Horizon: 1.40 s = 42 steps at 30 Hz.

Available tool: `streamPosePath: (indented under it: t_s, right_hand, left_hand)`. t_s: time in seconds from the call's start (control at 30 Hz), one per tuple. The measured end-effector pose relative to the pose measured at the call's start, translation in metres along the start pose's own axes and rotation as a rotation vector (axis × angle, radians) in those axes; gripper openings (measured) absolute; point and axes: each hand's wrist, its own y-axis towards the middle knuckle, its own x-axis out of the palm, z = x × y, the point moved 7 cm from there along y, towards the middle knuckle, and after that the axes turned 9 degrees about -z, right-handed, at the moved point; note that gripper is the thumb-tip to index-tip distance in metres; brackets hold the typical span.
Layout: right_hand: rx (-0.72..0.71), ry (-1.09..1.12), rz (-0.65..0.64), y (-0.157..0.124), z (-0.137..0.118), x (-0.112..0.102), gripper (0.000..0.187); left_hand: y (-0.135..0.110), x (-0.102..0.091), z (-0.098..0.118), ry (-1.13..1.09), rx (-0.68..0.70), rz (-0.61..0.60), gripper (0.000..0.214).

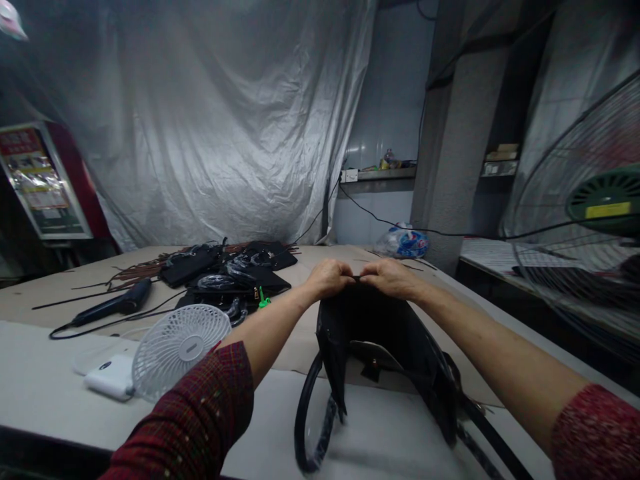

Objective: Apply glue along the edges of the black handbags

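A black handbag [333,333] stands on the table in front of me, its opening spread towards me and its dark inside showing. My left hand [330,277] pinches the far top edge of the bag, fingers closed. Close beside it, my right hand [390,277] grips the same edge, also closed. One black handle [301,420], partly wrapped in clear plastic, hangs at the bag's left. Another handle [493,433] trails down at the right. Inside the opening a pale flap with a dark tab shows. The fingertips are partly hidden behind the knuckles.
Left on the table [45,387] are a white fan [183,350], a white power bank [111,377], a dark hand tool [113,303] with a cord, and a pile of black bags [240,277]. A large caged fan [600,200] stands at right. A plastic bag [405,240] lies at the back.
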Motion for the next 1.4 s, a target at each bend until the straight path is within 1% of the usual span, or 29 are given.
streamPosePath:
  t_s: [0.1,0.2,0.3,0.43,0.57,0.8,0.97,1.07,1.17,1.23,1.27,1.33,1.4]
  right_hand:
    - [0.052,-0.028,0.025,0.003,0.001,0.001,0.024]
    - [0.100,-0.036,0.039,0.006,0.001,0.003,0.024]
    - [0.088,-0.017,0.017,0.005,0.002,0.002,0.026]
    - [0.056,-0.009,-0.003,-0.002,0.008,-0.005,0.027]
    - [0.098,-0.045,0.011,-0.007,0.013,-0.006,0.027]
    - [0.154,-0.051,0.044,0.001,0.019,0.002,0.031]
    - [0.150,-0.039,0.011,-0.002,0.030,0.000,0.032]
    - [0.157,-0.032,-0.014,-0.008,0.039,0.000,0.031]
    - [0.194,0.003,0.024,-0.021,0.050,-0.005,0.023]
    - [0.214,0.052,0.079,-0.038,0.058,-0.014,0.013]
    - [0.221,0.083,0.109,-0.051,0.063,-0.019,0.010]
    - [0.229,0.155,0.172,-0.081,0.073,-0.030,0.012]
    - [0.241,0.214,0.281,-0.115,0.082,-0.040,0.017]
  left_hand:
    - [0.001,-0.001,0.008,0.052,0.019,-0.015,0.019]
    - [0.000,-0.003,0.011,0.100,0.018,-0.025,0.020]
    - [-0.001,-0.005,0.010,0.131,0.022,-0.032,0.023]
    - [0.002,-0.003,0.012,0.142,0.065,-0.053,0.028]
    - [0.006,0.001,0.021,0.160,0.103,-0.067,0.026]
    - [0.016,0.002,0.031,0.215,0.088,-0.062,0.025]
    - [0.018,0.002,0.038,0.233,0.078,-0.064,0.025]
    - [0.017,0.004,0.050,0.235,0.094,-0.050,0.023]
    - [0.016,0.004,0.072,0.242,0.107,-0.039,0.020]
    - [0.014,-0.002,0.092,0.233,0.119,-0.016,0.018]
    - [0.013,-0.008,0.101,0.193,0.135,-0.004,0.018]
    - [0.007,-0.021,0.118,-0.026,0.202,-0.002,0.025]
    - [-0.003,-0.034,0.125,-0.342,0.292,0.008,0.033]
